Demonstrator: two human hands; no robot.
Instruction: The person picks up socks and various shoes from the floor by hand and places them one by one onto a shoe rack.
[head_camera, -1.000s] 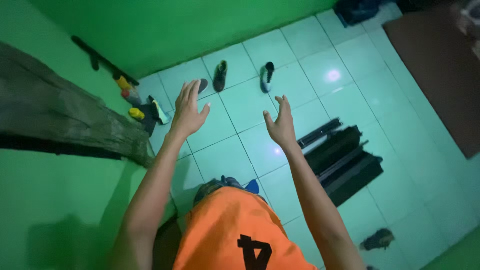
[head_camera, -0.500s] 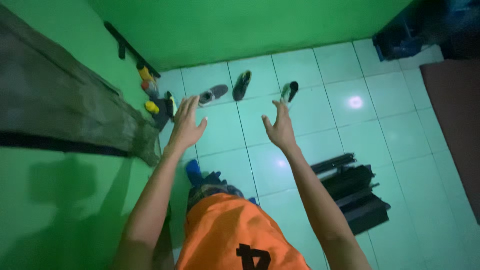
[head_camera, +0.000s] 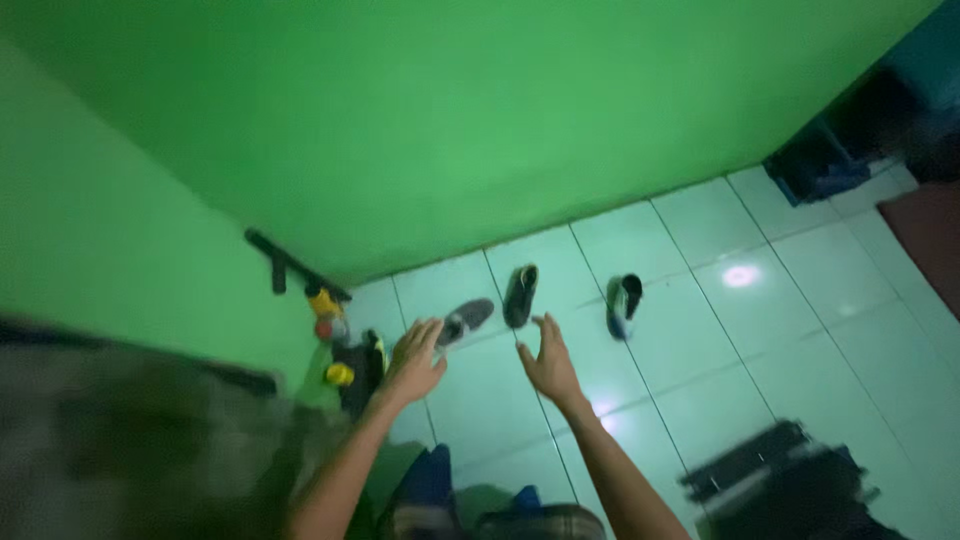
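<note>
while both arms are reaching out over the tiled floor (head_camera: 690, 330), the left hand (head_camera: 415, 360) and right hand (head_camera: 548, 362) are spreading open, holding nothing. the grey shoe (head_camera: 466, 319) and dark shoe (head_camera: 519, 294) are lying just beyond, and in this dim, blurred view a grab is risking a miss.

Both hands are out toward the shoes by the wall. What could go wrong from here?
1. The view is dim and blurred, so a reach for the grey shoe near the left hand may miss.
2. The dark shoe lies close beyond the right hand and could get knocked.
3. The black items on the floor are a possible trip hazard.
</note>
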